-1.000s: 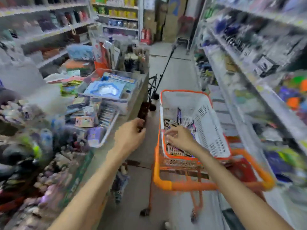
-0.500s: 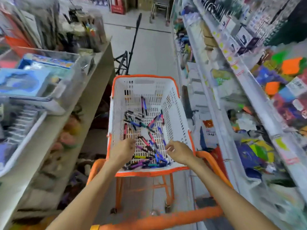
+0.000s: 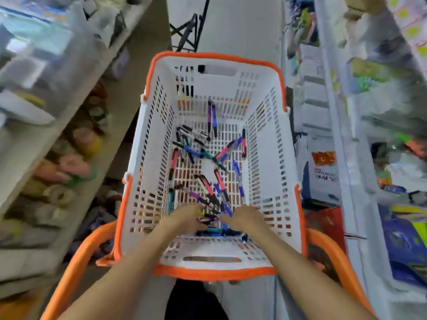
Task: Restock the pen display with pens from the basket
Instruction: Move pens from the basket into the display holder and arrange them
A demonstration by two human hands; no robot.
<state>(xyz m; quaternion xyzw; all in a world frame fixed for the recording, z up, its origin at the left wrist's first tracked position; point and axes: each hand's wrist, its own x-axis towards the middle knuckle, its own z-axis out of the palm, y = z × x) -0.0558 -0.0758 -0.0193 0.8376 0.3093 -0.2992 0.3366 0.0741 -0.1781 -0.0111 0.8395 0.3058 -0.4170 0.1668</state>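
A white slotted basket with an orange rim point(image 3: 215, 272) sits on an orange trolley straight below me. Several loose pens point(image 3: 208, 158) in pink, blue, purple, teal and black lie scattered over its floor, thickest at the near end. My left hand point(image 3: 187, 218) and my right hand point(image 3: 246, 219) are both down inside the basket at that near pile, fingers curled among the pens point(image 3: 209, 219). Whether either hand has closed on a pen is hidden by the fingers. The pen display is out of view.
The orange trolley handle point(image 3: 76, 264) curves around the basket on both sides. A counter with clear bins point(image 3: 34, 54) runs along the left, with tape rolls point(image 3: 57, 195) on the shelf below. Stocked shelving point(image 3: 369, 135) lines the right. A black folding stand point(image 3: 189, 28) is on the floor ahead.
My view has swung from the left counter down onto the basket. Both hands have gone deeper into it, down to the near pile of pens.
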